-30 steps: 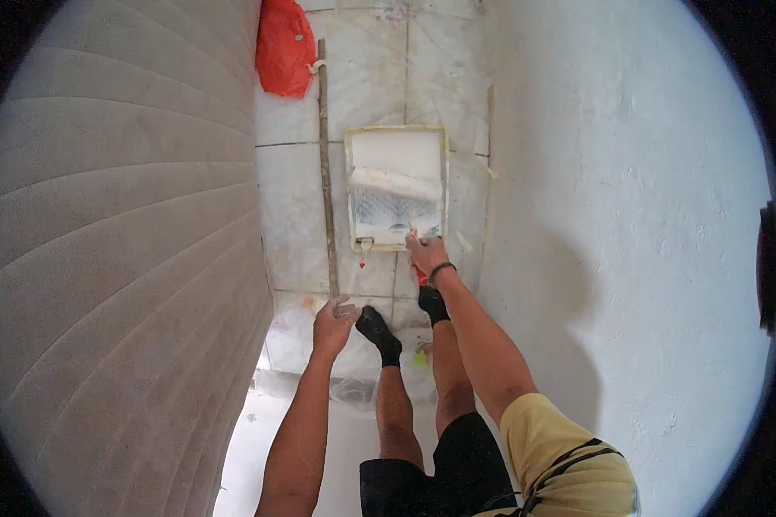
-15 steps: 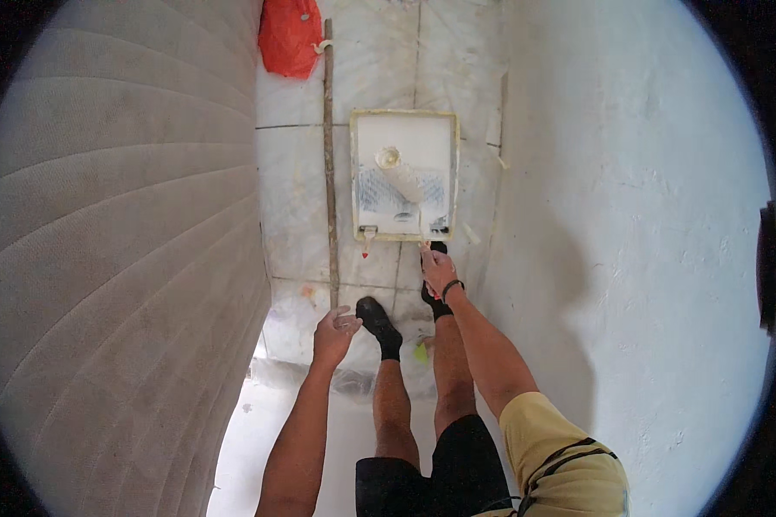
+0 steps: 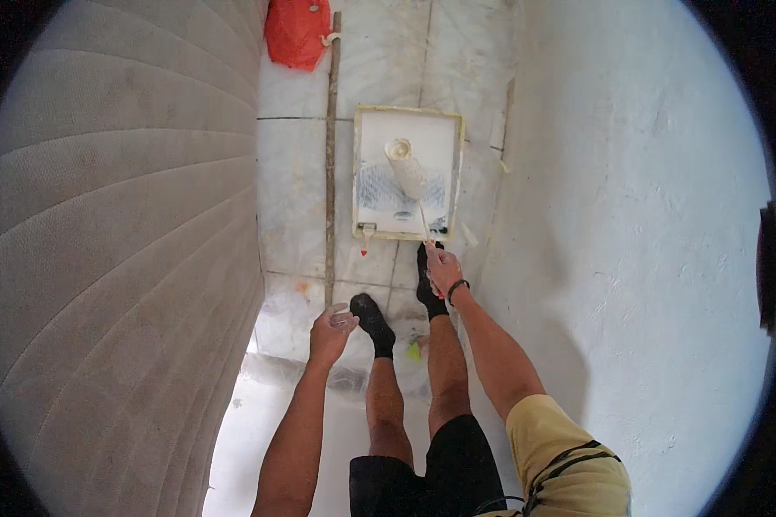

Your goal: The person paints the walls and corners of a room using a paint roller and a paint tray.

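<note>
My right hand (image 3: 443,270) is wrapped round the handle of a paint roller (image 3: 408,175); a bit of red shows at its grip. The cream-coated roller sleeve slants over the paint tray (image 3: 356,172), which holds white paint and a ridged slope. Whether the sleeve touches the tray, I cannot tell. A small paintbrush (image 3: 366,233) with a red tip on its handle rests at the tray's near left edge. My left hand (image 3: 330,332) holds nothing, its fingers loosely curled and apart, by the near end of a long wooden stick (image 3: 330,172).
A red plastic bag (image 3: 297,34) lies at the far left beside the stick. A tall quilted mattress-like surface (image 3: 121,258) rises on the left, a white wall (image 3: 655,258) on the right. Plastic sheeting (image 3: 293,189) covers the tiled floor. My socked feet (image 3: 372,323) stand just before the tray.
The roller sleeve has turned to point more straight away from me, its far end shifting slightly right. My left hand stays about where it was. The whole view has shifted a little.
</note>
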### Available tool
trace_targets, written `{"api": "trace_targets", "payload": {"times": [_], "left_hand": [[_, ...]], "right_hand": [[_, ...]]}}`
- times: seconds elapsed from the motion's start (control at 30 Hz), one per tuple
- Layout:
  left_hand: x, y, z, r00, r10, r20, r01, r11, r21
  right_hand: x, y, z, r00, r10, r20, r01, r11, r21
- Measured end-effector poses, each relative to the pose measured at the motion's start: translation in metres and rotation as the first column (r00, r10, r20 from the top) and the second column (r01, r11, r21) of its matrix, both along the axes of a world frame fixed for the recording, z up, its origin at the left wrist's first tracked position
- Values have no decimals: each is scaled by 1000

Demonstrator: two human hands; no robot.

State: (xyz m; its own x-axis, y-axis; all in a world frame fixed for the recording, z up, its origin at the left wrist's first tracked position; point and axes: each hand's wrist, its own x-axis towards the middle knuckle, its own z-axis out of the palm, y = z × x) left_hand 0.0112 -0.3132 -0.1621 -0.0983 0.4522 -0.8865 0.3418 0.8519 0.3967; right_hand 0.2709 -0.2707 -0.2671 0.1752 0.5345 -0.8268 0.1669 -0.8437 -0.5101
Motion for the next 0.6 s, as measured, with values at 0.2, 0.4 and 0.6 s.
{"api": "trace_targets", "payload": {"times": [0.2, 0.4, 0.6], "left_hand": [[-9, -9, -8, 1000, 10, 7, -10, 1000, 19], [-2, -8, -5, 999, 38, 32, -38, 999, 4], [-7, -16, -10, 1000, 12, 20, -12, 1000, 12]], "right_hand": [[-4, 8, 11, 995, -77, -57, 68, 989, -133], [7, 12, 7, 989, -119, -87, 105, 983, -149], [17, 19, 18, 938, -289, -190, 209, 911, -355]]}}
